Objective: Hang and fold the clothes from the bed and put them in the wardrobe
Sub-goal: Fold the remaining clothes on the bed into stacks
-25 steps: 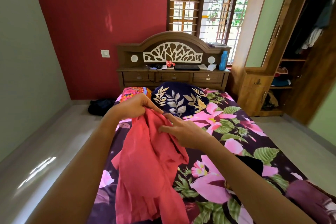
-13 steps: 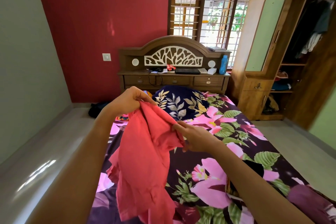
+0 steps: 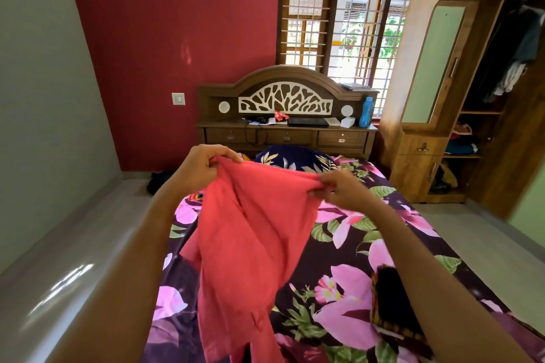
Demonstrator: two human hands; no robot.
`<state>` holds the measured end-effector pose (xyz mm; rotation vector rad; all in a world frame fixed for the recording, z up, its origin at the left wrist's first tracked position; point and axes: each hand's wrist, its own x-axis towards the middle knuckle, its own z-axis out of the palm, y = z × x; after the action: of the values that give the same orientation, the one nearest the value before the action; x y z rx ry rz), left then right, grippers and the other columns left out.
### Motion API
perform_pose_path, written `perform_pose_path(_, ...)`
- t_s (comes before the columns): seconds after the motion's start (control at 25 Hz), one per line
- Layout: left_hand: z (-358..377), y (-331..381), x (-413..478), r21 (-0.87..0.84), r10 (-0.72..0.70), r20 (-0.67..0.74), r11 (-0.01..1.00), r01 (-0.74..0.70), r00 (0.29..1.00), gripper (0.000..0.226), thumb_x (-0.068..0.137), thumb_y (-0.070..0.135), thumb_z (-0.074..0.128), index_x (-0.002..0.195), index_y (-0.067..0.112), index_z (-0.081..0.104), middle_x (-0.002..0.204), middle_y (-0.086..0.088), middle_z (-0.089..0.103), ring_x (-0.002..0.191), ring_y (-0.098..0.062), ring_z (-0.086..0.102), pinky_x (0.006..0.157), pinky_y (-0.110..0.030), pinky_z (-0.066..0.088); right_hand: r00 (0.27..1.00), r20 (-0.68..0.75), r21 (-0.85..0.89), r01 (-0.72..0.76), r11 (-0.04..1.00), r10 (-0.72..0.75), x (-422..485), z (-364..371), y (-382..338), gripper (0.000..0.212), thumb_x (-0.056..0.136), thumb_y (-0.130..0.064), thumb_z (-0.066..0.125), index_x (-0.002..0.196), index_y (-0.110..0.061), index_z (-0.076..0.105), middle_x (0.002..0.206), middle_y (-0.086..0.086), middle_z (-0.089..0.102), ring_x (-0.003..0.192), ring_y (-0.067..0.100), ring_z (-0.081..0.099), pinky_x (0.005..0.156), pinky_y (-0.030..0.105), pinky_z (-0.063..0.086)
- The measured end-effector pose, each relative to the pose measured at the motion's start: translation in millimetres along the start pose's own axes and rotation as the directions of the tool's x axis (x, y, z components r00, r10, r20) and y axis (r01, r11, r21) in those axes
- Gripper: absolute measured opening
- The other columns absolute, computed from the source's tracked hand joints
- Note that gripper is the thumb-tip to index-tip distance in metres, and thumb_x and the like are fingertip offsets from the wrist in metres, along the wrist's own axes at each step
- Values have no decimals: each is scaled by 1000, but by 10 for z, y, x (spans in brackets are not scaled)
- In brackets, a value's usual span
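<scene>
Floral-sheeted bed (image 3: 339, 244), with navy leaf-print pillow (image 3: 298, 158) at the head. Also bears a dark garment (image 3: 392, 300) toward the right edge.

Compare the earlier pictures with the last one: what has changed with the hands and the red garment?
The hands drew apart: the left hand lifted and the right hand moved rightward, stretching the top edge of the red garment open above the bed. Both keep gripping it. Pillow and wardrobe stayed put.

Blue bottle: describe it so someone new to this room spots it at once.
Find the carved wooden headboard under the window. Follow its shelf to the right end, nearest the wardrobe. The blue bottle stands upright there, the only tall blue thing beside a low white box.
</scene>
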<state>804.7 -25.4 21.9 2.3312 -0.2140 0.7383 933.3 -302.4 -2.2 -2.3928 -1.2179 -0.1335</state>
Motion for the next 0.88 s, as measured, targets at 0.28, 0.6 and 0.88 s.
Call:
perform_pose_path(0.28, -132, 53, 80, -276, 46, -139, 958, -84, 989, 63, 76, -21, 45, 92, 38, 64, 93, 16, 68, 92, 0, 62, 82, -13, 46, 936, -345, 580, 159, 799, 64, -87, -878, -405, 41, 75, 10, 70, 100, -15, 49, 79, 4, 66, 69, 7, 67, 60, 24, 57)
perform_pose_path(0.6, 231, 198, 167, -451, -183, -141, 887, 101, 973, 25, 78, 12, 43, 89, 21, 63, 84, 6, 61, 75, 3, 53, 66, -11, 40, 818, -487, 776, 244, 582, 306, -15, -739, -492, 23, 73, 2, 71, 89, -15, 68, 74, -12, 71, 75, 0, 66, 76, 17, 54)
perform_pose_path(0.88, 191, -124, 120, -72, -192, -13, 979, 191, 981, 30, 70, 14, 80, 55, 0, 59, 45, 13, 39, 44, -1, 34, 50, -20, 27, 687, -620, 585, 84, 807, 378, -36, -571, -170, 32, 78, -4, 74, 109, -8, 67, 90, 5, 70, 80, 14, 67, 79, 30, 55)
